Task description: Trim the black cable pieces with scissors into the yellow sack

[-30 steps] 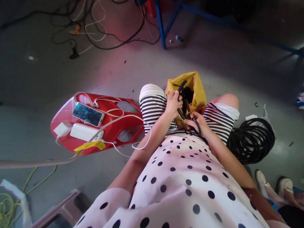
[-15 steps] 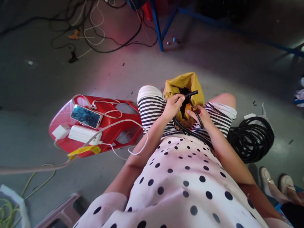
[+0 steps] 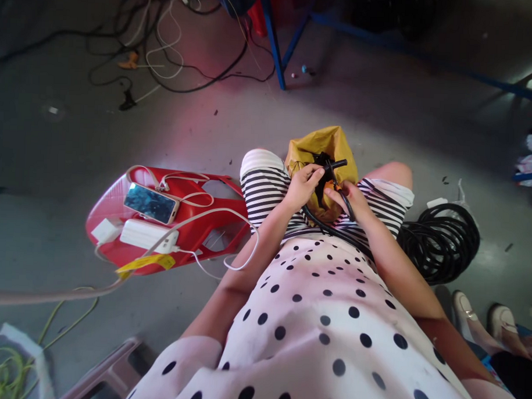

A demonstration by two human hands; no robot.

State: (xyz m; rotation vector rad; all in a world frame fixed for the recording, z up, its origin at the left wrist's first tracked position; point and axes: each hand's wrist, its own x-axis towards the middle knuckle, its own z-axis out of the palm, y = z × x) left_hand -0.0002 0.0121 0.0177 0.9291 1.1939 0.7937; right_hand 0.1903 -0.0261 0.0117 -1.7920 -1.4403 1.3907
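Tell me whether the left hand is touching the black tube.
Touching: the head view shows the left hand gripping the black tube near its end.

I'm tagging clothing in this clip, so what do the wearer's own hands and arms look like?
The left hand and right hand are ungloved, both forearms uncovered. The left sleeve is short, white with black dots; little of the right sleeve shows. No watch or bracelet is visible; any ring is too small to tell.

A blue frame (image 3: 272, 41) stands on a dim grey floor (image 3: 185, 135) tinged partly pink.
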